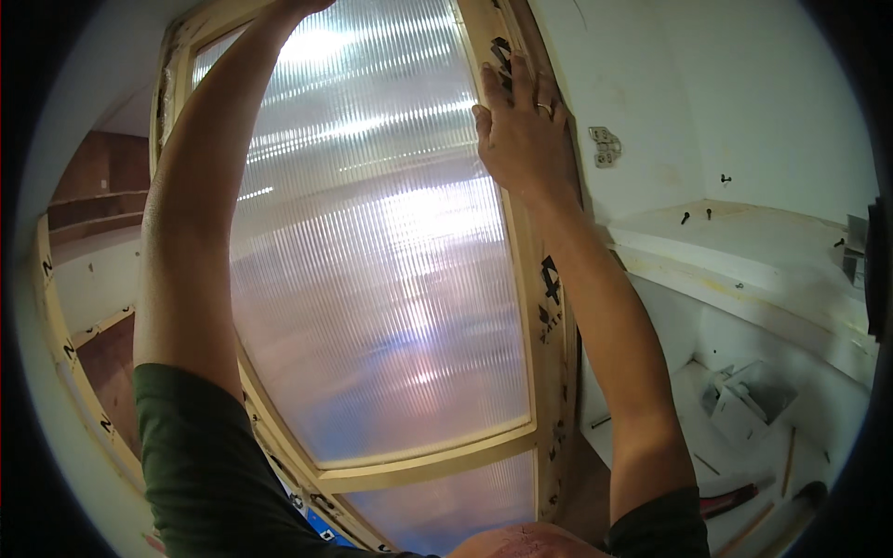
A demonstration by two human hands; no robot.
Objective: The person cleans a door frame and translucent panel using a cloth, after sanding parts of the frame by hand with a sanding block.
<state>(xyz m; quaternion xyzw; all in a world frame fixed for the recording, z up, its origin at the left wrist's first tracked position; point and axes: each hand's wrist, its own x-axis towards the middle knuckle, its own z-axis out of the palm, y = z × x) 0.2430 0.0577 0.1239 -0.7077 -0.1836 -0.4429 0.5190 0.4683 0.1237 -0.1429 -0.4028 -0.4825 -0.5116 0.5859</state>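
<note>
A tall cabinet door with a ribbed, see-through panel (372, 279) stands tilted in front of me. Yellowish film with dark printing covers its frame (549, 353). My right hand (526, 126) lies flat on the upper part of the right frame strip, fingers apart, with a ring on one finger. My left arm reaches up across the door's left side. Only a bit of my left hand (307, 4) shows at the top edge of the view, by the door's upper part; its fingers are out of sight.
Right of the door, a metal hinge (605, 147) is fixed on the white cabinet wall. Screws (709, 214) lie on a white shelf (772, 265). Below are small pale pieces (744, 409) and a red-and-black tool (730, 499). Another film-covered frame (70, 353) stands far left.
</note>
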